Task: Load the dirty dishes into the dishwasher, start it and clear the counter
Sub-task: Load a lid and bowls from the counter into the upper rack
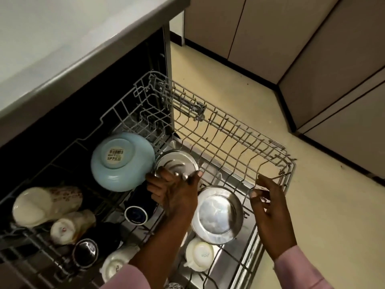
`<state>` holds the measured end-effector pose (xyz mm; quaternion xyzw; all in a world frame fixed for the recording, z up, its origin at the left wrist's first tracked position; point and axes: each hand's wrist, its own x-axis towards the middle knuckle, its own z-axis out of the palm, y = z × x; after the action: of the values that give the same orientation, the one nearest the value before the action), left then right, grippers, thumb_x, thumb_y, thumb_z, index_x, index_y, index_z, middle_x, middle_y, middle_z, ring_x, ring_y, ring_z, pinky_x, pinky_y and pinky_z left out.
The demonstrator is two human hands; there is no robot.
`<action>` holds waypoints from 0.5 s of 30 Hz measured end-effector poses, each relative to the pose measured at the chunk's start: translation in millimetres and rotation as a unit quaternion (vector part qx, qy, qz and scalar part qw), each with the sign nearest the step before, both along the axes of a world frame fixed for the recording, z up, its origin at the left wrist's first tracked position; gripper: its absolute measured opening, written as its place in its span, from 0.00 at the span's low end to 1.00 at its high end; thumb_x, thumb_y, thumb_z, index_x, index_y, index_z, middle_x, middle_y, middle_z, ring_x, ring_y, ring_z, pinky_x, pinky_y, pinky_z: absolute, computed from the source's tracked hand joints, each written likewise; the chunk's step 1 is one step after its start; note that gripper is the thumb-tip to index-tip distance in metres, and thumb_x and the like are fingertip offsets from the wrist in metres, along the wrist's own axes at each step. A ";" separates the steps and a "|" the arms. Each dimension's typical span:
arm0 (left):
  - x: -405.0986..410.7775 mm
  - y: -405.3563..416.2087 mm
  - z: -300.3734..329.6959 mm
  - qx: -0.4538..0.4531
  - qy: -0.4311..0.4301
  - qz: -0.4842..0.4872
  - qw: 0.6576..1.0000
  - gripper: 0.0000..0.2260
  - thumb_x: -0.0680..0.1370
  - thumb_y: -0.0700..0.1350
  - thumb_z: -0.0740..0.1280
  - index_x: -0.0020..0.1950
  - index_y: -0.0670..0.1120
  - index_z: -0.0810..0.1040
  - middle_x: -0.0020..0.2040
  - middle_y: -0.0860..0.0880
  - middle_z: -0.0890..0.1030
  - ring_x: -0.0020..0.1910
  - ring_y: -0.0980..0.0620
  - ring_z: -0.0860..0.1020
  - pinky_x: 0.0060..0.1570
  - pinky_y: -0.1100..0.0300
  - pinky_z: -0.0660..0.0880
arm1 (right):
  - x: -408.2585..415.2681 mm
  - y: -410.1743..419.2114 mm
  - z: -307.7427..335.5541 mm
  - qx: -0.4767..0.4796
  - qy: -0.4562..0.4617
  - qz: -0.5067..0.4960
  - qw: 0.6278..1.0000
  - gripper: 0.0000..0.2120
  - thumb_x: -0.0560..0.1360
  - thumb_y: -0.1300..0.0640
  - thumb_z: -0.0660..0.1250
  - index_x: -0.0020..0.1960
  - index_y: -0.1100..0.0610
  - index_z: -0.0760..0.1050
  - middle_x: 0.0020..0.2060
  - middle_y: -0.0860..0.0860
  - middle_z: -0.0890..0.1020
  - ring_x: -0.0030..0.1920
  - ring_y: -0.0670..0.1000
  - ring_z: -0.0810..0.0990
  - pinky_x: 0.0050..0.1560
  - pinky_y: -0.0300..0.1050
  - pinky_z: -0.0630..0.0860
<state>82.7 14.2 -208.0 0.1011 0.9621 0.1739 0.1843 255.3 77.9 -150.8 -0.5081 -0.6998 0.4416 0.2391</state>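
The dishwasher's upper wire rack (229, 130) is pulled out over the floor. My left hand (173, 195) grips the rim of a small steel bowl (177, 161) turned bottom up in the rack. Next to it sits an upturned light blue bowl (120, 161) with a price sticker. A larger steel bowl (218, 215) lies bottom up nearer me. My right hand (268, 207) hovers at the rack's right side with relaxed fingers, holding nothing. Dark mugs (136, 213) and white cups (46, 205) lie at the left, and a white cup (200, 254) sits near the front.
The grey counter edge (87, 57) overhangs the open dishwasher at the upper left. Beige cabinet doors (312, 38) line the back and right. Cream floor (312, 205) lies under and to the right of the rack.
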 end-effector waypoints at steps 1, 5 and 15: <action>1.4 -2.0 1.6 0.006 0.023 -0.006 1.000 0.52 0.67 0.74 0.62 0.74 0.36 0.51 0.74 0.29 0.51 0.70 0.30 0.57 0.67 0.40 0.61 | -1.0 0.6 1.9 0.000 0.002 0.001 1.000 0.18 0.78 0.53 0.63 0.67 0.49 0.68 0.59 0.40 0.73 0.55 0.40 0.75 0.54 0.41 0.71; -0.3 -13.3 12.9 0.015 0.058 -0.044 0.997 0.44 0.71 0.67 0.67 0.73 0.38 0.56 0.75 0.33 0.53 0.69 0.32 0.60 0.65 0.41 0.63 | -9.6 2.4 13.1 0.006 0.009 0.015 1.000 0.16 0.78 0.59 0.64 0.65 0.50 0.70 0.60 0.44 0.74 0.55 0.35 0.74 0.53 0.34 0.70; -31.5 -127.3 96.7 0.115 0.168 -0.156 0.966 0.23 0.68 0.33 0.74 0.59 0.40 0.67 0.55 0.34 0.72 0.50 0.31 0.73 0.49 0.38 0.74 | -43.9 -15.2 106.2 0.047 0.029 0.164 0.985 0.17 0.77 0.64 0.64 0.62 0.50 0.73 0.58 0.41 0.75 0.57 0.34 0.72 0.52 0.25 0.67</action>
<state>51.2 -113.0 -111.4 0.2987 0.9249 0.2330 0.0317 211.4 62.8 -44.6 -0.3613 -0.7866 0.4558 0.2074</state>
